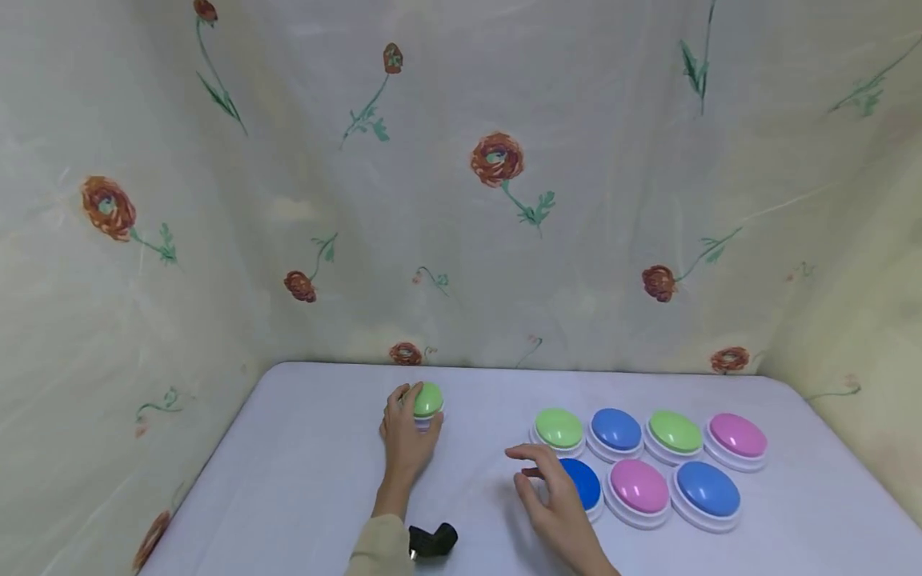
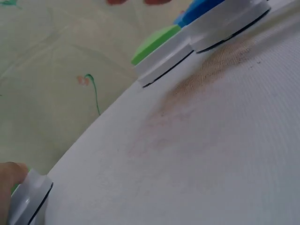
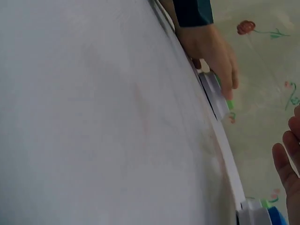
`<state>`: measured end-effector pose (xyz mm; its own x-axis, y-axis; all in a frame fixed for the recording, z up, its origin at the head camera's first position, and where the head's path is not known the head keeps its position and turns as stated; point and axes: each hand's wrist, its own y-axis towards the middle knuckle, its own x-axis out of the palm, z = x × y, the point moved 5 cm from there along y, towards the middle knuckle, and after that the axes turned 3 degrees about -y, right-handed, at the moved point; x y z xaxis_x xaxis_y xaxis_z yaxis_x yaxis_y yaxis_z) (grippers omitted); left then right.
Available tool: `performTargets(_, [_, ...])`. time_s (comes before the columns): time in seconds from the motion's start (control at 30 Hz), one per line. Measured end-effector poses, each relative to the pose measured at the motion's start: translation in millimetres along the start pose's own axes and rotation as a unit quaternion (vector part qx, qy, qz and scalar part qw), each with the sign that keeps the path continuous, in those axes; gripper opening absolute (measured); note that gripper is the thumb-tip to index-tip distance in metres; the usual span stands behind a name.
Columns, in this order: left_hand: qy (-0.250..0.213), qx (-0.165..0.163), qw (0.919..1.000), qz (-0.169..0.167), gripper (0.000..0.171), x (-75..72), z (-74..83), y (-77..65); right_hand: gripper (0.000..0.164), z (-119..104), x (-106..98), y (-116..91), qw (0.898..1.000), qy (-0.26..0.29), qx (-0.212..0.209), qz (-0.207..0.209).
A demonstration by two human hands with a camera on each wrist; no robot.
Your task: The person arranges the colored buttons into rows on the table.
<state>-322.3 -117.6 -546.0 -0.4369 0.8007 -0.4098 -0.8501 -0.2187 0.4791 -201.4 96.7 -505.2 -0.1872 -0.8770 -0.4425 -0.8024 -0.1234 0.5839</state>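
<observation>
My left hand (image 1: 407, 440) holds a green dome push button (image 1: 429, 398) with a white base, at the table's far side. Its thumb and fingers lie around the button's sides; the right wrist view shows the same left hand (image 3: 213, 51) over the button's white base (image 3: 216, 97). Above the table, my right hand (image 1: 558, 508) has loosely bent fingers, thumb and index apart, with nothing between them. Nearest to it is a dark blue button (image 1: 585, 483), partly hidden behind that hand. A green button (image 1: 559, 429) stands just beyond its fingers.
Right of the dark blue button are a pink button (image 1: 639, 486) and a blue button (image 1: 708, 490). Behind stand a blue (image 1: 615, 430), a green (image 1: 675, 432) and a pink button (image 1: 738, 435). A black object (image 1: 434, 540) shows beside the left sleeve. Flowered cloth (image 1: 576, 200) surrounds the white table (image 1: 302, 464).
</observation>
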Motion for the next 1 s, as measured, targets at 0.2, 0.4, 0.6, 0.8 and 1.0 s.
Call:
performTargets(0.2, [-0.027, -0.037, 0.9987, -0.023, 0.065, 9.6, -1.4, 3.3, 0.034, 19.1, 39.3, 17.6, 0.984, 0.079, 0.155, -0.043])
performTargets(0.4, [0.009, -0.021, 0.9990, -0.038, 0.060, 8.1, -6.2, -3.1, 0.037, 32.2, 69.9, 25.6, 0.973, 0.108, 0.198, -0.046])
performTargets(0.6, [0.021, -0.023, 0.9995, -0.007, 0.064, -12.2, -14.1, -4.7, 0.042, 34.2, 106.7, 48.0, 0.982, 0.096, 0.151, -0.059])
performTargets(0.8, [0.002, -0.021, 0.9997, -0.010, 0.061, -13.5, -12.6, -4.5, 0.048, 45.7, 118.0, 72.7, 0.995, 0.004, 0.090, -0.041])
performTargets(1.0, [0.000, -0.011, 0.9995, -0.031, 0.057, -4.9, -10.4, -1.2, 0.055, 55.7, 120.9, 84.3, 0.993, -0.034, 0.090, -0.074])
